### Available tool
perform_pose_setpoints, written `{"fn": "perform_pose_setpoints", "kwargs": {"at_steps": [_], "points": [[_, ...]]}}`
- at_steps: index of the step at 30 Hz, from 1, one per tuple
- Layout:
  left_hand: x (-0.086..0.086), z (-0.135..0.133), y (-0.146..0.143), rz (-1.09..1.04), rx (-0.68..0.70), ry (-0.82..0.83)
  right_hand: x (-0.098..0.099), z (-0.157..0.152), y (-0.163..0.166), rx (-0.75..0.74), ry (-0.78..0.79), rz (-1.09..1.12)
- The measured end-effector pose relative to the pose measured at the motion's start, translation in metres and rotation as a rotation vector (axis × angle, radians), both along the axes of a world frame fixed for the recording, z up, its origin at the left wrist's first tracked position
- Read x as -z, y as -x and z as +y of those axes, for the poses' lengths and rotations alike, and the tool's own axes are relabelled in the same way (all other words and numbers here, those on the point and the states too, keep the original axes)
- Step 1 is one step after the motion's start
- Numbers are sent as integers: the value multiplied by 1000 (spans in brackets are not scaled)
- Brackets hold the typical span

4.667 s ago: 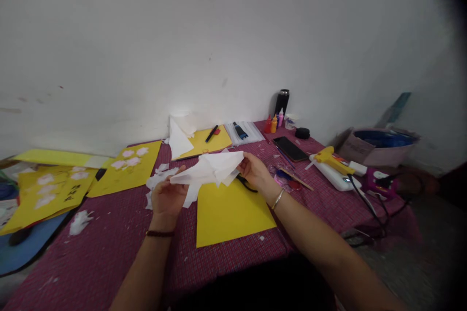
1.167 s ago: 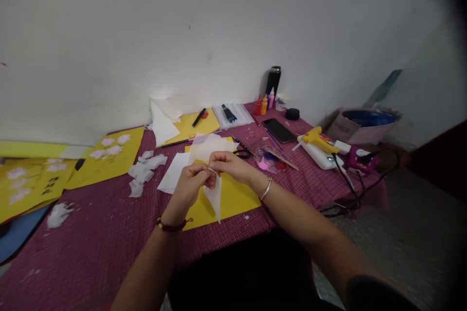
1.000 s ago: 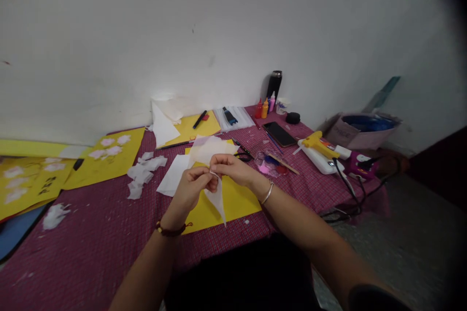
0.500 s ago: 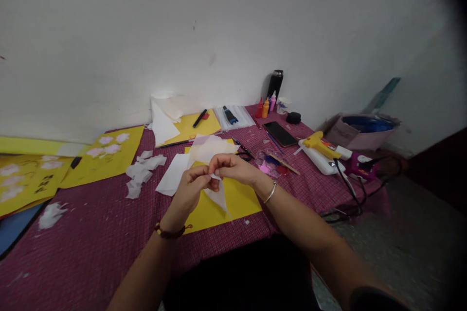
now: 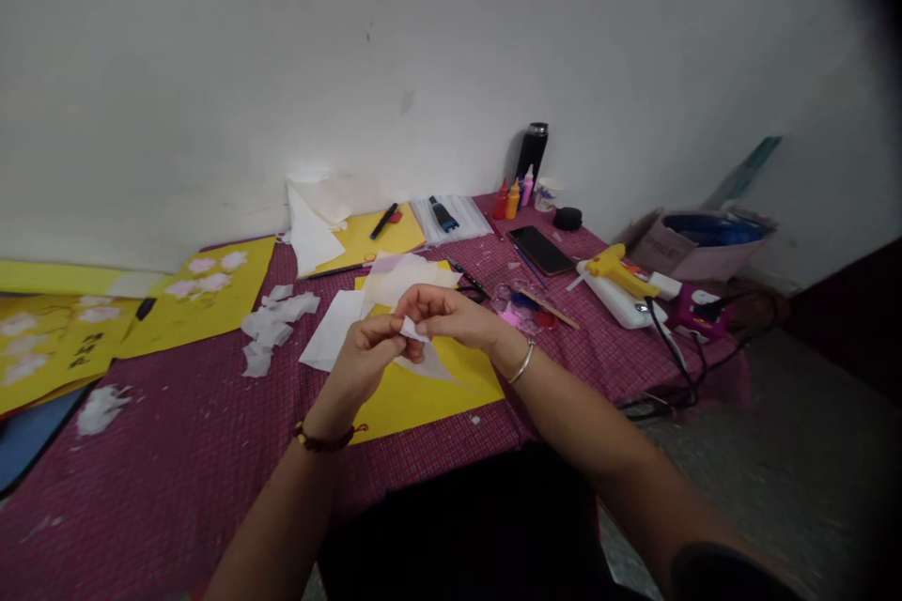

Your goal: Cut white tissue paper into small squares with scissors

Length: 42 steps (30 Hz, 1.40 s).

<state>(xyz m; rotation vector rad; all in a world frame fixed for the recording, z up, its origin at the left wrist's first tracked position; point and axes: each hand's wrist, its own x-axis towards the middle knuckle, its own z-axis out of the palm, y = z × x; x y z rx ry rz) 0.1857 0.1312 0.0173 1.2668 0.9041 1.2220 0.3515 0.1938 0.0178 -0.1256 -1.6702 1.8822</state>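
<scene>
My left hand (image 5: 367, 364) and my right hand (image 5: 445, 315) meet above a yellow card sheet (image 5: 429, 390) on the maroon checked cloth. Both pinch the top of a small folded piece of thin white tissue paper (image 5: 427, 359), whose pointed tail trails down and to the right over the yellow sheet. The fingers of both hands are closed on the paper. Just behind my hands lie loose white paper sheets (image 5: 334, 338) and a crumpled translucent sheet (image 5: 401, 280).
Torn tissue scraps (image 5: 272, 324) lie to the left, near yellow cards with pink flowers (image 5: 201, 291). To the right are scissors (image 5: 469, 284), a phone (image 5: 539, 249), a yellow glue gun (image 5: 620, 270) with cables, paint bottles (image 5: 513, 197), a black flask (image 5: 534, 150) and a cardboard box (image 5: 697, 244).
The large tissue sheet held spread apart earlier is now a small folded piece pinched between both hands. Over the last second its hanging tail swung from straight down to the right.
</scene>
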Motion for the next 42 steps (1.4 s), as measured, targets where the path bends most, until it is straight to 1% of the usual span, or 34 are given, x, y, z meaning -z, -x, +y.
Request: {"fn": "perform_pose_setpoints", "kwargs": {"at_steps": [3,6,9,11,14,17,19,20,23,25,28,30,32,35,37,42], "points": [[-1,-1,1,-18,18,11,1,0,1,4,-3,20],[-1,-1,2,-8,46,-17,2,-1,2,-39,9,55],[-1,-1,0,0,23,-23,0,-2,2,-30,-1,54],[0,0,-1,-27,-30,8,-2,-2,2,41,-27,29],[4,4,-4,-64,-168,29,-3,-3,4,202,-67,-26],[9,9,-4,-2,-299,-3,0,-2,8,378,-101,-95],[10,10,-4,78,-336,-47,3,-1,12,482,-97,-134],[10,10,-4,121,-340,-79,4,-1,15,531,-62,-136],[9,9,-3,221,-337,-157,7,1,19,660,129,-58],[9,8,0,228,-349,-163,10,3,20,730,244,26],[10,12,6,77,-381,-102,16,12,17,789,376,133],[12,16,10,-60,-396,-38,21,21,14,803,478,196],[15,21,14,-140,-403,24,25,30,11,805,563,249],[20,27,18,-153,-402,97,28,42,5,800,644,323],[22,29,20,-136,-394,109,27,49,-1,795,672,370],[27,34,26,-158,-429,113,20,62,-20,817,673,480]]}}
